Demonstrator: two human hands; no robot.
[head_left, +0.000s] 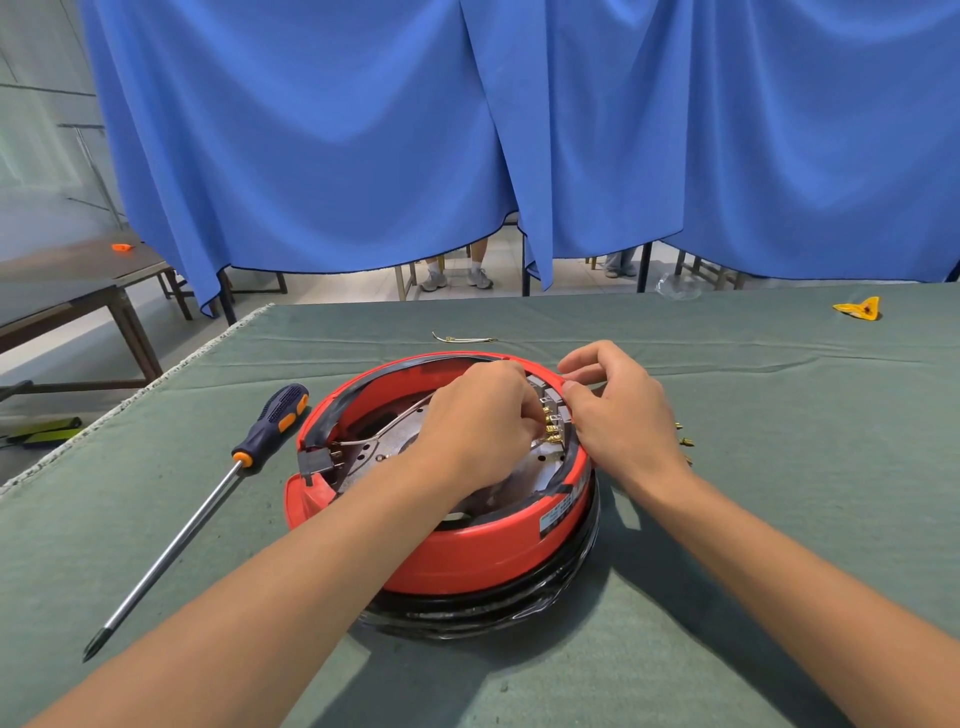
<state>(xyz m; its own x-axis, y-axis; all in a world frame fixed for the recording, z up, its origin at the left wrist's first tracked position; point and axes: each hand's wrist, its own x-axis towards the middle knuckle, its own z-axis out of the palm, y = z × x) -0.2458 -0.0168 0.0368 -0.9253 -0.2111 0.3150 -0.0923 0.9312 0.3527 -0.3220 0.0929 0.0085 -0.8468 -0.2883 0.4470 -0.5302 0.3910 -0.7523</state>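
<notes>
Both hands work inside the red housing (467, 551), a round appliance body that lies upside down on black coils of cable, about midway between the left and right edges of the table (779, 493). The work is at the brass terminals (549, 422), which sit at the far right part of the inner rim, under a grey block (551, 396).

The left hand (478, 421) reaches over the metal plate, and its curled fingers pinch at the terminals; the fingertips are partly hidden, so I cannot tell which terminal they hold. The right hand (618, 410) comes from outside. Its bent thumb and forefinger grip the rim of the housing beside the grey block, while the other fingers are loosely curled.

I judge the step to be the connecting or loosening of a lead at this block. A thin wire (384, 430) runs from there across the plate to a black connector (314, 460) on the left rim. The next move probably needs a small, straight pull or push on one terminal while the right hand steadies the housing.

Small brass screws (685, 442) lie just beside the right wrist, and a sleeveless arm could sweep them. The screwdriver (208, 499) lies near the left edge, free to take. One loose wire (462, 340) lies toward the far edge and a yellow scrap (860, 308) near the far right corner, both well apart.
</notes>
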